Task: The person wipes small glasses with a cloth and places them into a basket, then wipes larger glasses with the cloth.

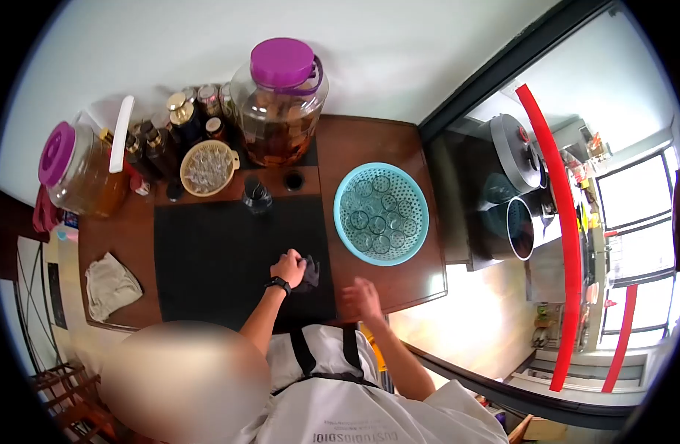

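My left hand point(286, 268), with a dark band on its wrist, is closed around a crumpled dark cloth point(309, 275). The cloth rests over the right part of a black mat point(214, 259) on the brown wooden table. My right hand point(363, 300) hovers near the table's front edge, slightly blurred, its fingers loosely apart and nothing visible in them. Just beyond it stands a light blue colander point(342, 235) with several clear round glasses point(360, 220) inside. A clear glass bottle point(258, 198) and a small dark cup point(293, 180) are at the mat's far side.
Large jars with purple lids, one at the back point(281, 111) and one at the left point(88, 174), flank dark bottles point(161, 152) and a basket of small wrapped items point(207, 169). A beige cloth point(112, 287) lies front left. Pots point(519, 228) stand right, past the table.
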`<state>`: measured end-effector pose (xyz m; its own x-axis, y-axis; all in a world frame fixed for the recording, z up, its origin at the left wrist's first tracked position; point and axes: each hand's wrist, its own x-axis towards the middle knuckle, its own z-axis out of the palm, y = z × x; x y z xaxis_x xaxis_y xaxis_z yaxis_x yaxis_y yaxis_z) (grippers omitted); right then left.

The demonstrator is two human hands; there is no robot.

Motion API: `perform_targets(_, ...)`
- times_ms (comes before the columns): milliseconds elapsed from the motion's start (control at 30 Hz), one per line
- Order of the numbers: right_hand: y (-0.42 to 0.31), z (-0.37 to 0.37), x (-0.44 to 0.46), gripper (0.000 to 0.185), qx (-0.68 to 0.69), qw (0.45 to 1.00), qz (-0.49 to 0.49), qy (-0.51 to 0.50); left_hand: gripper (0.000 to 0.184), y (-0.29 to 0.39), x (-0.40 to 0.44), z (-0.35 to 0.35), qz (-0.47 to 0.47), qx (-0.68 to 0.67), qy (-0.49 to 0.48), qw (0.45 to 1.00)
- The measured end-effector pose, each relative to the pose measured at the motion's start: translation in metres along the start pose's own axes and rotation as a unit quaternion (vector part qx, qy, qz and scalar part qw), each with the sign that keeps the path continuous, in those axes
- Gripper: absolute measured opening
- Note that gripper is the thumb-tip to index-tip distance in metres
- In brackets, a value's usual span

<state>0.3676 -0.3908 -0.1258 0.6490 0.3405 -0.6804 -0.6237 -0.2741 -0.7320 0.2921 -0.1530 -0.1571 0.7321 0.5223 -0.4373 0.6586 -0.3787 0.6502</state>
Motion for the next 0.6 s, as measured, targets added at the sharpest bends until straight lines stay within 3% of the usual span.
perform_targets(67,0.008,0.023,-0.033,0.058,0.01,0.997,0.048,-0.065,0.026,0.011,-0.02,0.022,0.112,-0.051,-0.075,0.99)
perform_targets(133,0.017,0.031,-0.035,0.054,0.217,0.95,0.151,-0.167,0.027,0.024,-0.041,0.046,0.276,-0.204,-0.194,0.919)
perform_targets(200,0.026,0.029,-0.033,0.035,0.273,0.953,0.046,-0.124,0.026,0.071,-0.07,0.01,0.307,-0.152,-0.193,0.919)
perform_targets(233,0.012,0.028,-0.035,0.03,0.237,0.97,0.036,-0.048,0.023,0.088,-0.075,-0.003,0.282,-0.048,-0.148,0.947)
perform_targets(267,-0.004,0.024,-0.039,0.025,0.199,0.979,0.027,0.029,0.021,0.097,-0.072,-0.007,0.288,-0.038,-0.106,0.951)
perform_targets(300,0.01,0.004,-0.023,0.027,0.025,0.991,-0.111,0.072,0.021,0.101,-0.061,-0.006,0.355,-0.081,-0.013,0.931)
perform_targets(367,0.022,-0.023,-0.008,0.029,-0.271,0.895,-0.318,0.157,0.022,0.117,-0.038,-0.008,0.392,-0.05,0.131,0.909)
perform_targets(400,0.022,-0.035,-0.005,0.031,-0.397,0.841,-0.322,0.178,0.023,0.129,-0.025,-0.011,0.399,-0.015,0.165,0.902)
perform_targets(467,0.022,-0.032,-0.007,0.034,-0.404,0.825,-0.329,0.218,0.022,0.139,0.005,-0.001,0.358,0.08,0.174,0.914)
perform_targets(533,0.029,-0.023,-0.003,0.036,-0.462,0.766,-0.353,0.274,0.021,0.142,0.025,0.014,0.342,0.154,0.177,0.91)
perform_targets(600,0.031,-0.015,0.004,0.037,-0.469,0.761,-0.332,0.301,0.021,0.142,0.044,0.023,0.313,0.229,0.184,0.903)
